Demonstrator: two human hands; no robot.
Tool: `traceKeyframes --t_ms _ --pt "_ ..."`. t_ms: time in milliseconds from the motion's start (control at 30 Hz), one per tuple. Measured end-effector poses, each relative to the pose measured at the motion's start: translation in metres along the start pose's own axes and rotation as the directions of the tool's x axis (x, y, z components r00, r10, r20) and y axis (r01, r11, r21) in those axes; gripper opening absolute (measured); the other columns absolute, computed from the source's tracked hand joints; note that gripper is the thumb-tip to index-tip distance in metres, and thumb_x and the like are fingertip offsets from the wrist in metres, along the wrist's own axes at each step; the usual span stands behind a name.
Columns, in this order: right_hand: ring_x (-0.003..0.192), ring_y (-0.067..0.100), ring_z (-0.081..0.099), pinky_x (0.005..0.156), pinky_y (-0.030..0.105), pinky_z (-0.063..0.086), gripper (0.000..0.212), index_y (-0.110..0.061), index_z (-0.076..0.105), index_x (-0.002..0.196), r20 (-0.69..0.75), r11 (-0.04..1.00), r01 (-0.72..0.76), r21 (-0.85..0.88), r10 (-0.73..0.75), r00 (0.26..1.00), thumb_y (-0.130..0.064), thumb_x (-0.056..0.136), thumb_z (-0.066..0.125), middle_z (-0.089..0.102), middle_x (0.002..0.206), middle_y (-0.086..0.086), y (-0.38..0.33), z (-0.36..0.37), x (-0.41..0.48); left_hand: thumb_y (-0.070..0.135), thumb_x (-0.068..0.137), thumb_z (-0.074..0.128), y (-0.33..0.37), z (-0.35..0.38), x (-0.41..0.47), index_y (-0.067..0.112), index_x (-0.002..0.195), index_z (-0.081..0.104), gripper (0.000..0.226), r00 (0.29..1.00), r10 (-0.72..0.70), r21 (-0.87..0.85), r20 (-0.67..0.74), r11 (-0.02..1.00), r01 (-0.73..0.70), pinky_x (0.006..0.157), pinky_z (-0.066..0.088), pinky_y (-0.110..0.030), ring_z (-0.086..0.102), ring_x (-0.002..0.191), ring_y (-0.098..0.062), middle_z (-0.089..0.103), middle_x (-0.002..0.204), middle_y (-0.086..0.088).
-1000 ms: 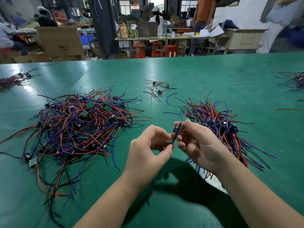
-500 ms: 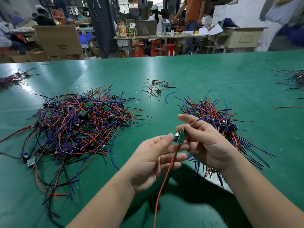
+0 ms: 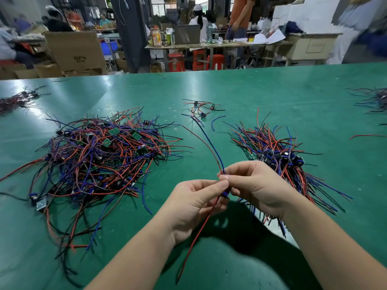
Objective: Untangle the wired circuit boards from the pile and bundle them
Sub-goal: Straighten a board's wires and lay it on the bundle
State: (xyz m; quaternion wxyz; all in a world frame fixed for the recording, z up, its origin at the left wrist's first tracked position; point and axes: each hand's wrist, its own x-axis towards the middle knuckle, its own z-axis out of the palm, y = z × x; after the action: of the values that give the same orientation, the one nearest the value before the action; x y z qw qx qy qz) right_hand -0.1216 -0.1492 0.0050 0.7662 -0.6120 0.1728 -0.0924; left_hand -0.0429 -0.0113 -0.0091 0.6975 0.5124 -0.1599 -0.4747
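Note:
A tangled pile of wired circuit boards (image 3: 100,158), red, blue and black wires with small green boards, lies on the green table's left. To the right lies an aligned bundle of boards (image 3: 278,158) with their wires fanned out. Above the table's near middle, my left hand (image 3: 194,208) and my right hand (image 3: 257,185) together pinch one small wired circuit board (image 3: 225,194), mostly hidden by the fingers. Its blue and red wires rise up and away to the left; another red wire hangs down toward me.
A few loose wired boards (image 3: 201,107) lie at the table's middle back. More wire heaps sit at the far left edge (image 3: 16,99) and far right edge (image 3: 374,99). A stray red wire (image 3: 366,136) lies at right. People, cardboard boxes and benches stand behind the table.
The board has turned in my fingers: its blue and red wires now stand up and lean left. Both hands closed together around it, the left hand's fingers curling in.

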Motion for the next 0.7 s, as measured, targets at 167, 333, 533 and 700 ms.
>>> traceKeyframes --t_ms 167,333,533,700 --pt "0.046 0.004 0.050 0.044 0.013 0.037 0.004 -0.001 0.071 0.075 -0.090 0.989 0.056 -0.138 -0.068 0.994 0.001 0.077 0.070 0.065 0.061 0.007 0.007 0.002 0.003 0.014 0.066 0.079 -0.001 -0.001 0.003 0.007 0.083 0.071 0.020 0.986 0.077 0.221 -0.150 0.974 -0.042 0.059 0.054 -0.023 0.064 0.057 -0.012 0.071 0.072 -0.008" --pt "0.046 0.006 0.048 0.043 0.015 0.035 0.012 -0.003 0.070 0.070 -0.196 0.992 0.072 -0.100 -0.091 0.976 -0.001 0.082 0.067 0.061 0.058 0.006 0.008 0.004 0.008 0.007 0.078 0.073 0.000 0.005 0.005 0.008 0.084 0.070 0.007 0.969 0.203 0.332 -0.143 0.932 -0.146 0.048 0.042 -0.015 0.052 0.054 -0.014 0.062 0.063 -0.006" --pt "0.041 0.004 0.049 0.037 0.011 0.034 0.020 -0.003 0.066 0.071 -0.363 0.985 0.089 0.147 -0.030 0.931 -0.007 0.089 0.058 0.060 0.054 0.000 -0.007 -0.014 0.013 0.009 0.085 0.068 -0.002 0.008 -0.007 0.008 0.092 0.070 0.007 0.993 0.004 0.435 0.116 0.899 -0.055 0.047 0.042 -0.013 0.057 0.049 -0.005 0.064 0.061 0.003" --pt "0.039 0.003 0.048 0.035 0.012 0.035 0.021 -0.006 0.065 0.074 -0.415 0.967 0.113 0.230 -0.008 0.910 -0.012 0.091 0.057 0.061 0.056 -0.001 -0.015 -0.030 0.014 0.010 0.093 0.056 -0.004 0.009 -0.015 0.010 0.110 0.068 0.021 0.946 -0.094 0.382 0.310 0.923 -0.034 0.058 0.044 -0.013 0.054 0.058 -0.005 0.059 0.066 0.011"
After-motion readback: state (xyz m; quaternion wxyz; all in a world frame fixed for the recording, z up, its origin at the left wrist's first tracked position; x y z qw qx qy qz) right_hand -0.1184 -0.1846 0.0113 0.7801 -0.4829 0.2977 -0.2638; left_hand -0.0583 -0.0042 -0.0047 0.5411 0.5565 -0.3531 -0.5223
